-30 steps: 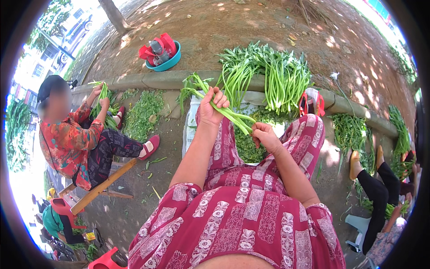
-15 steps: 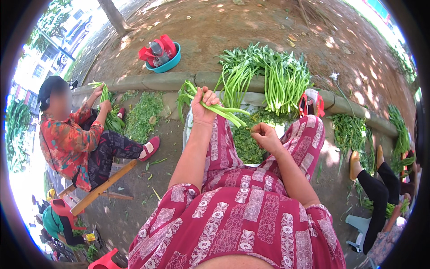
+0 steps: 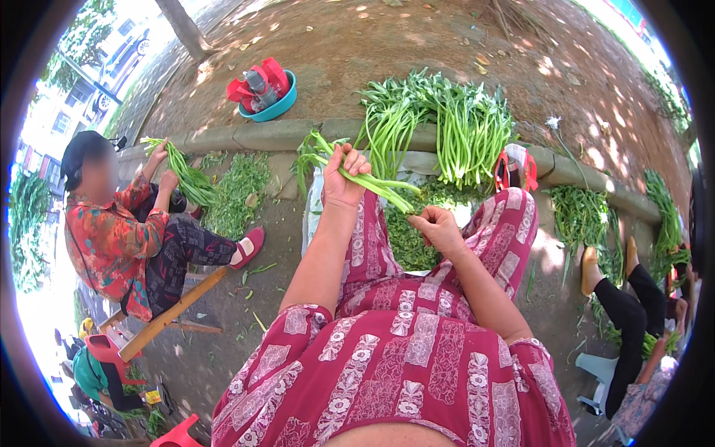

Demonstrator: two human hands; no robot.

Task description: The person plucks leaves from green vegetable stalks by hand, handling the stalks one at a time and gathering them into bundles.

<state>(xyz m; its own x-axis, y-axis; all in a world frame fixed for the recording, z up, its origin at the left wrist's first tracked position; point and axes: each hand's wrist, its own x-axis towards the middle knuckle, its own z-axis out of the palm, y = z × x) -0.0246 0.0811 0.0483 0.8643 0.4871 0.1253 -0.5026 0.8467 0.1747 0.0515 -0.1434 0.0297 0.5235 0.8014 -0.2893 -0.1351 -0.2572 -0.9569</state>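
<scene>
Centrally in frame, left hand (image 3: 345, 180) was wrapped tight around leafy green stalks (image 3: 390, 194); right hand (image 3: 441, 229) was pinched closed beside their ends, any hold unclear.

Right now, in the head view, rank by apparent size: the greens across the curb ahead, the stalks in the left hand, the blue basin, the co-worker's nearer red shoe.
1. Greens: largest.
2. Stalks and basin: too alike to rank; stalks longer but thinner.
3. Red shoe: smallest.
</scene>
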